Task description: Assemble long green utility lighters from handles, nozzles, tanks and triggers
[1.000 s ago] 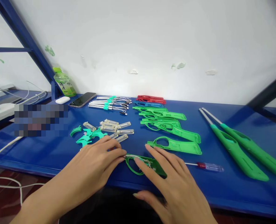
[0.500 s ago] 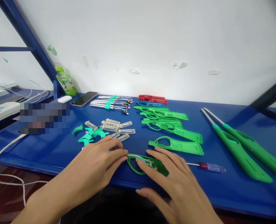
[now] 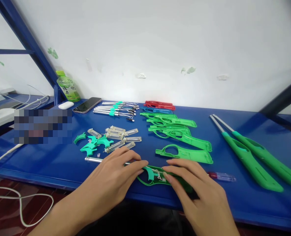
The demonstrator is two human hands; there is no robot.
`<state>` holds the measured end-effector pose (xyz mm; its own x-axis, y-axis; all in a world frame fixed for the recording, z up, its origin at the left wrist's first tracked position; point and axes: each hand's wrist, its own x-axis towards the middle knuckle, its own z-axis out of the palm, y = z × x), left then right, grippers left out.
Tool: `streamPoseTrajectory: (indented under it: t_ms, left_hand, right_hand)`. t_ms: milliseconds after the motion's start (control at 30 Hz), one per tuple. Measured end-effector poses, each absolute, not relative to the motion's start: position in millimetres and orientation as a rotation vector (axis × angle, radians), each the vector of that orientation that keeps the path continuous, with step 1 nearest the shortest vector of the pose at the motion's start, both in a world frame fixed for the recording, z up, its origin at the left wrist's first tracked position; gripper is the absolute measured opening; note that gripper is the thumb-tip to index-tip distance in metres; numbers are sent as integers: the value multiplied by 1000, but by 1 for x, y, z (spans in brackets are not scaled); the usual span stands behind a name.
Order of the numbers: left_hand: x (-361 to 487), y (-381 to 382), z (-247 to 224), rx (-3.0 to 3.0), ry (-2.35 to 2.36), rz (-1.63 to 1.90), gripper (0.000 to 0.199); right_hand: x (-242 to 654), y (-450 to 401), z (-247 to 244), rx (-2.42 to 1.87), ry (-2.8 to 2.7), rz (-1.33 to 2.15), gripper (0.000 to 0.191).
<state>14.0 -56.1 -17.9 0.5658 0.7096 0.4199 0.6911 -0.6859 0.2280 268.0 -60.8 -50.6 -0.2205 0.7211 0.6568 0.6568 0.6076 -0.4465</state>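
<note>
A green lighter half shell point(image 3: 157, 183) lies open side up at the table's front edge, between my hands. Inside it sit a teal trigger point(image 3: 150, 173) and thin white wires point(image 3: 159, 177). My left hand point(image 3: 115, 173) is closed, its fingertips pinching the narrow front of the shell; a silver metal tube point(image 3: 93, 159) sticks out to the left beneath that hand. With bent fingers, my right hand point(image 3: 197, 183) grips the shell's handle end, fingertips on the upper rim by the wires. The handle is partly hidden under the right hand.
Teal triggers point(image 3: 88, 149) and clear fuel tanks point(image 3: 114, 133) lie beyond my left hand. Metal tubes with wires point(image 3: 111, 109) are farther back. Green half shells point(image 3: 189, 154) lie beyond my right hand. Two assembled lighters point(image 3: 253, 160) and a screwdriver point(image 3: 222, 176) are to the right.
The shell has shifted slightly right, and both hands have moved right with it. My right fingers have moved off the trigger, which now shows more fully, and the metal tube has come into view.
</note>
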Motion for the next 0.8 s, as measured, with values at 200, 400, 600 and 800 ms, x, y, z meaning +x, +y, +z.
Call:
streamPoseTrajectory:
  t_ms: [200, 400, 600, 800]
  left_hand:
    - [15, -56, -24, 2729, 1204, 818, 29]
    - [18, -56, -25, 2701, 1145, 885, 28]
    - [18, -54, -27, 2673, 1128, 915, 24]
    - [18, -55, -25, 2628, 1158, 866, 22]
  right_hand:
    - [267, -61, -50, -1149, -1912, 132, 22]
    - [265, -61, -47, -1207, -1920, 263, 19]
    - [258, -60, -46, -1220, -1858, 289, 15]
    - [251, -60, -42, -1202, -1861, 208, 13]
